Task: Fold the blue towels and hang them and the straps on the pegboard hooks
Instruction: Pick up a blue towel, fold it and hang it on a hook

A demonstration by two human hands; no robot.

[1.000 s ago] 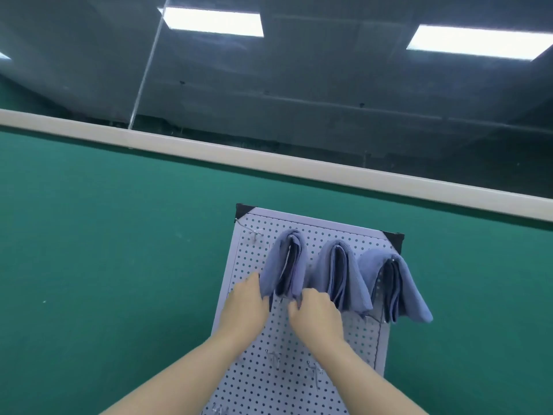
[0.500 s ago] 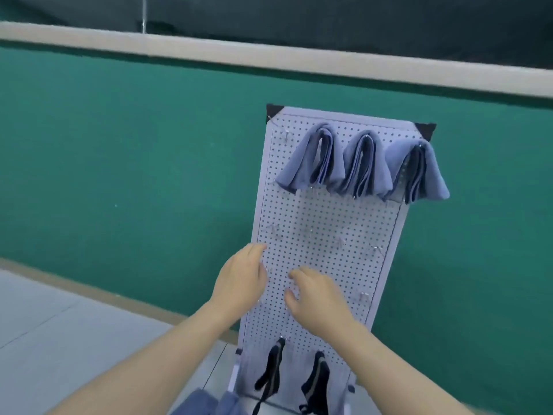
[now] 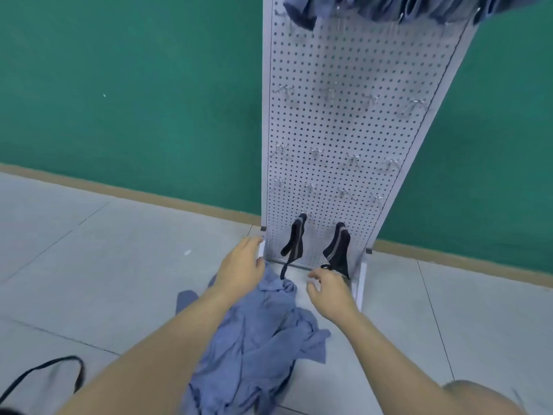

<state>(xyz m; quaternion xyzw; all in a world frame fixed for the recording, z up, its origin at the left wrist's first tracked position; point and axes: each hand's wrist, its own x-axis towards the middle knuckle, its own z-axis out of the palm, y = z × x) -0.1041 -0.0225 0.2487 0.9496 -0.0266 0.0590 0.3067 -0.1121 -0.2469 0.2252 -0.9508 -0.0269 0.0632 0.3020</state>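
Observation:
A white pegboard stands against the green wall. Folded blue towels hang from its top hooks, cut off by the frame's upper edge. Two black straps hang on the lowest hooks, one on the left and one on the right. A heap of crumpled blue towels lies on the floor before the board. My left hand hovers over the heap's far end, fingers relaxed and empty. My right hand reaches low near the right strap's tail, fingers loosely spread, holding nothing.
Several rows of bare metal hooks cross the board's middle. A loose black strap lies on the grey tiled floor at the lower left. A tan skirting strip runs along the wall's foot.
Both hands have left the hung towels and dropped from the board's top to its foot. The view has tilted down, bringing the floor heap and loose strap into sight.

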